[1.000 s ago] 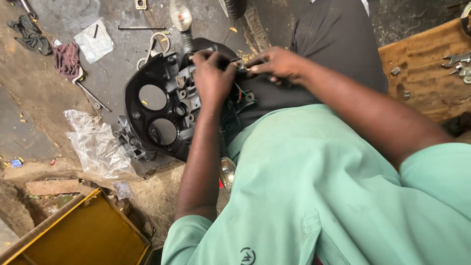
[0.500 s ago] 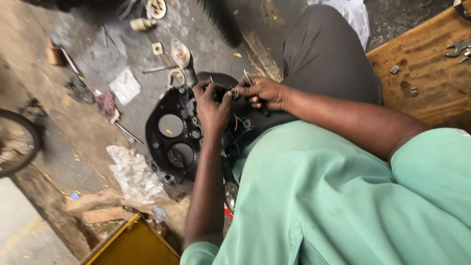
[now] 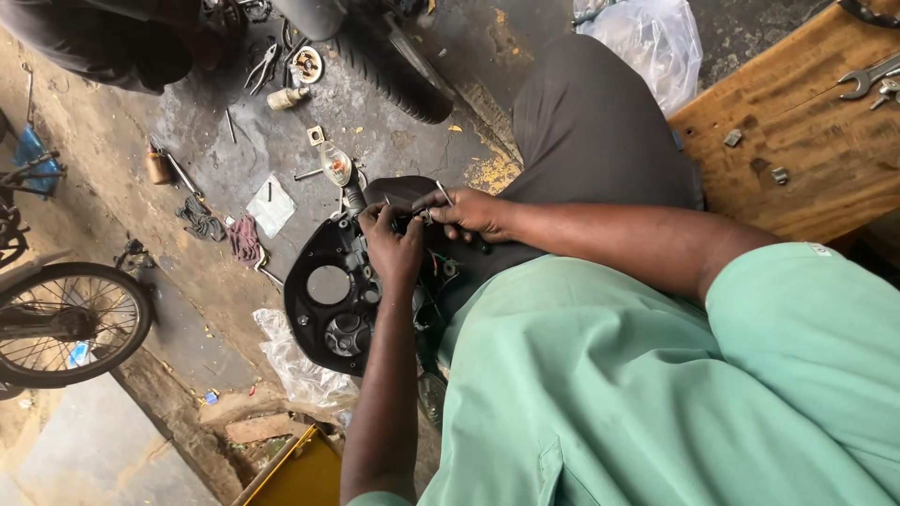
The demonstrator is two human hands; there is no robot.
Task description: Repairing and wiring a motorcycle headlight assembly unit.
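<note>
Fingers first: the left hand (image 3: 394, 251) has its fingers curled down onto the back of a black plastic instrument-cluster housing with round gauge openings (image 3: 333, 300), gripping its upper edge. The right hand (image 3: 473, 214) pinches a thin metal tool (image 3: 443, 194) right against the left fingertips, fingers clenched around it. The housing rests on the person's lap over the dark grey trouser leg (image 3: 591, 141). Further out, crumpled clear plastic (image 3: 298, 367) lies on the oily concrete floor (image 3: 272, 131), beside a yellow box (image 3: 300, 473). A spoked wheel (image 3: 66, 320) stands at the left edge, and spanners (image 3: 867, 77) lie on the wooden worktop (image 3: 797, 178).
</note>
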